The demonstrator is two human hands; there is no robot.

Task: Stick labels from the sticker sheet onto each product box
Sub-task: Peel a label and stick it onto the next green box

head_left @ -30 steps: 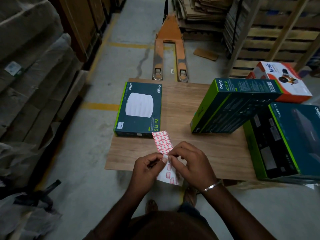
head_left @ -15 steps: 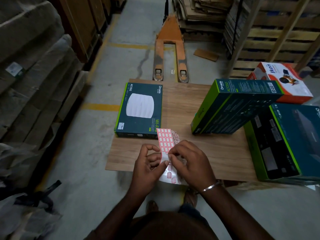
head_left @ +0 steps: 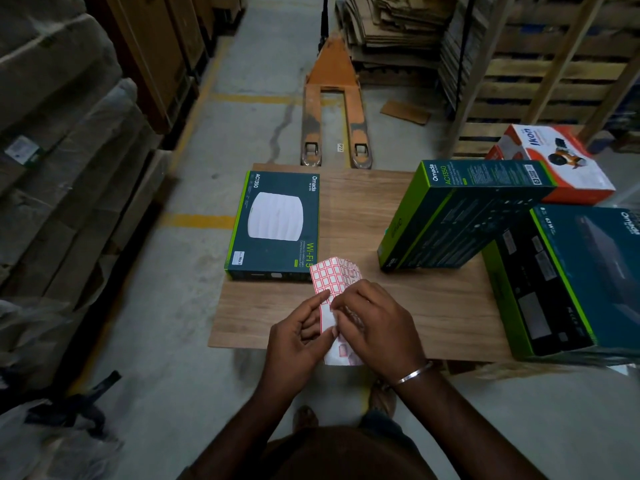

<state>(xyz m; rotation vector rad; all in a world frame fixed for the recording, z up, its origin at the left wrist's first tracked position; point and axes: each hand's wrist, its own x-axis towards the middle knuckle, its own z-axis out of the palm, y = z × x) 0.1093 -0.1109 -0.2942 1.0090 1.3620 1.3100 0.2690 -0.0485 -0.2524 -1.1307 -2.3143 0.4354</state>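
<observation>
Flat box [head_left: 275, 225] lay at table's [head_left: 433, 306] left, unlabelled by the sheet so far as visible. Left hand [head_left: 298, 337] pinched the sticker sheet [head_left: 334, 278] over the near edge; right hand [head_left: 375, 327] pinched at its middle. Since a second ago the sheet's top had curled over, suggesting a label being peeled. Leaning box [head_left: 460, 216] and large box [head_left: 568, 282] waited right.

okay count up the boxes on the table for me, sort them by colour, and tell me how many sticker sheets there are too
Dark teal and green boxes: 3 (flat box, tilted box, big box)
Red and white box: 1
Sticker sheet: 1, held by the left hand and right hand
Total: 5
</observation>
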